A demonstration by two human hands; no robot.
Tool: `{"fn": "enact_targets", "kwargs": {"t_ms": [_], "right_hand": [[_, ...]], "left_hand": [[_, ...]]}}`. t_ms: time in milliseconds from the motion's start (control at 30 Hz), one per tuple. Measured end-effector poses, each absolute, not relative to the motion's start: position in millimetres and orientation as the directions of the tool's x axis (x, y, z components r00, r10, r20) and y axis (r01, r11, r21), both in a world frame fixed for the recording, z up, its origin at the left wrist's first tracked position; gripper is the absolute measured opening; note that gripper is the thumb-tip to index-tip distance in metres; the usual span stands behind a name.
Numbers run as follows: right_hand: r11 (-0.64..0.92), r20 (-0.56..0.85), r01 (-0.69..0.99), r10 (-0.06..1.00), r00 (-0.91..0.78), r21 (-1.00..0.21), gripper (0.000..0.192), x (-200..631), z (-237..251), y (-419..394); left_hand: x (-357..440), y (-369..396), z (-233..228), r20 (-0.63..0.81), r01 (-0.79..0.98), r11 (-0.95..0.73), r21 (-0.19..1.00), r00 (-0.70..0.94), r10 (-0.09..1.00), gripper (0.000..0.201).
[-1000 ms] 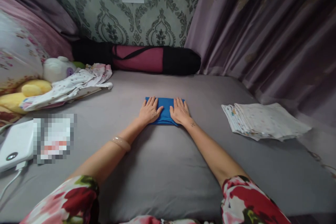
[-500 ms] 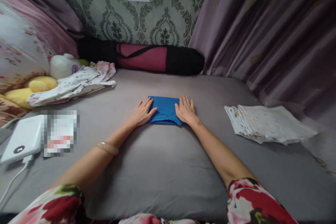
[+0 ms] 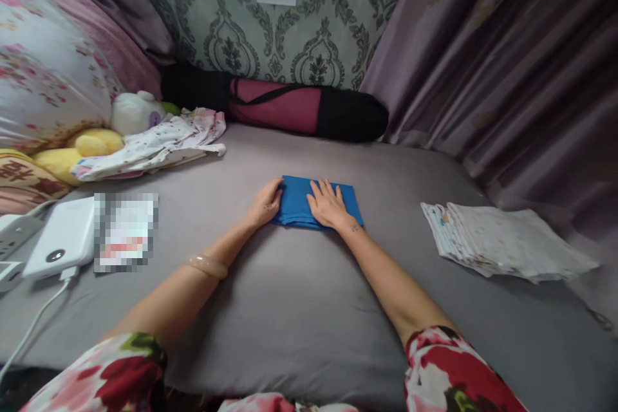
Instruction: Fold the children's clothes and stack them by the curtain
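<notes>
A folded blue cloth (image 3: 297, 199) lies flat in the middle of the grey sheet, its near edge showing layered folds. At its left edge is my left hand (image 3: 267, 201), turned on its side with the fingers curled in against the cloth and the edge held in them. My right hand (image 3: 329, 204) rests palm down on top of the cloth, right of its middle, fingers spread. A pale bangle (image 3: 207, 266) circles my left forearm.
A stack of folded white printed cloths (image 3: 512, 238) lies right. At left are a rumpled white garment (image 3: 159, 145), plush toys (image 3: 99, 141), a white power bank (image 3: 62, 238) with a cable, and a pixelated item (image 3: 126, 232). A black-and-maroon long bag (image 3: 275, 103) lies along the wall.
My right hand has slid inward from the cloth's right edge onto its top. My left hand has turned from lying flat to curling at the left edge. The view has shifted slightly left.
</notes>
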State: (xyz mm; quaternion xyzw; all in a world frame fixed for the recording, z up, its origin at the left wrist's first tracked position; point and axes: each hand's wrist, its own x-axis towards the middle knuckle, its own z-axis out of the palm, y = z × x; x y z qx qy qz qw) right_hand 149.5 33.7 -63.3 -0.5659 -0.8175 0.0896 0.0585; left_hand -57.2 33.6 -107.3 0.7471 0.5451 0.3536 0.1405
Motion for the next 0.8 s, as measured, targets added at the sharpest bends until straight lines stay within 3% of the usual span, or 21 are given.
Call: {"fn": "enact_targets", "kwargs": {"t_ms": [167,367,500,633,733,800], "right_hand": [[0.42,0.114,0.874,0.907,-0.404,-0.245,0.058,112,-63,28],[0.405,0.076,0.875,0.913,-0.4,-0.266,0.056,97,-75,26],[0.403,0.037,0.864,0.911,-0.412,-0.302,0.057,95,-65,22],[0.402,0.17,0.855,0.915,-0.365,-0.329,0.053,116,-51,16],[0.237,0.232,0.908,0.959,-0.162,-0.345,0.046,163,-44,17],[0.039,0.176,0.938,0.984,0.024,-0.344,0.042,199,-41,18]], "left_hand": [[-64,36,-109,0.386,0.661,-0.291,0.692,0.003,0.923,0.041],[-65,36,-109,0.389,0.644,-0.295,0.706,-0.004,0.921,0.041],[-64,34,-106,0.408,0.651,-0.292,0.701,-0.031,0.912,0.036],[-63,31,-100,0.427,0.73,-0.252,0.635,-0.06,0.902,0.032],[-63,29,-92,0.395,0.786,-0.194,0.587,-0.069,0.916,0.035],[-63,29,-85,0.314,0.83,-0.117,0.545,-0.072,0.947,0.039]]}}
